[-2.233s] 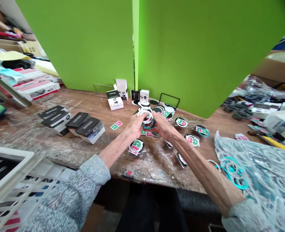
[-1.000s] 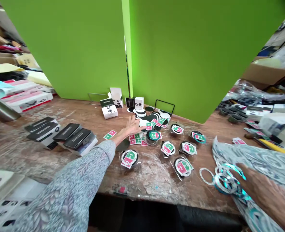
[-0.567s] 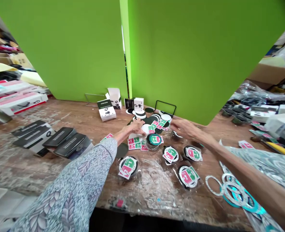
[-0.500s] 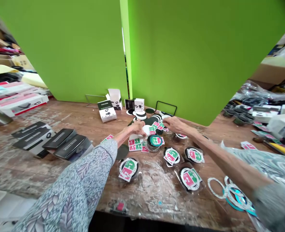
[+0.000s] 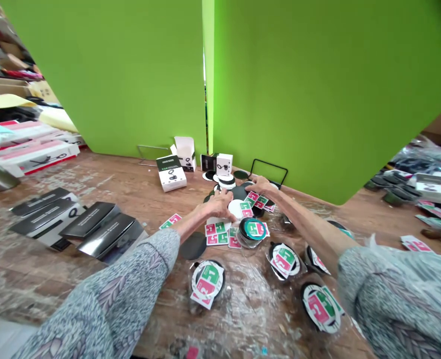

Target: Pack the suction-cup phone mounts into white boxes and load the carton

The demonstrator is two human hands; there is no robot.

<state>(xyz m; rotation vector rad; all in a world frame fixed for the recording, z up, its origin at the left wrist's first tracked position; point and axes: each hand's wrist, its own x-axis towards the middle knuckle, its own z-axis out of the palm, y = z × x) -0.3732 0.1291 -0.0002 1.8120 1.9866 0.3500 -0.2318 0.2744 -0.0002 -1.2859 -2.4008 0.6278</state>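
My left hand [image 5: 222, 203] reaches over the pile with fingers apart, its thumb by a white disc [image 5: 237, 208]. The fingers of my right hand [image 5: 260, 185] close together on the edge of a black disc [image 5: 238, 192]. Below the hands stands a round clear-packed piece with a teal ring [image 5: 254, 229]. Pink-and-green cards [image 5: 217, 233] lie around it, and more cards [image 5: 256, 200] lie close under my right hand. Nearer me is a bagged black ring piece with a card on top [image 5: 207, 281], with similar pieces [image 5: 284, 260] to the right.
Black-and-white boxes [image 5: 171, 173] stand at the back before the green panels [image 5: 130, 75]. Flat dark boxes [image 5: 89, 219] lie to the left. A dark disc [image 5: 193, 246] rests by my left sleeve. A thin black frame [image 5: 268, 169] leans against the right panel.
My right hand has moved from beside the cards back and left onto the black disc. My left hand stays by the white disc. The view has shifted, and my right sleeve now covers the loose rings.
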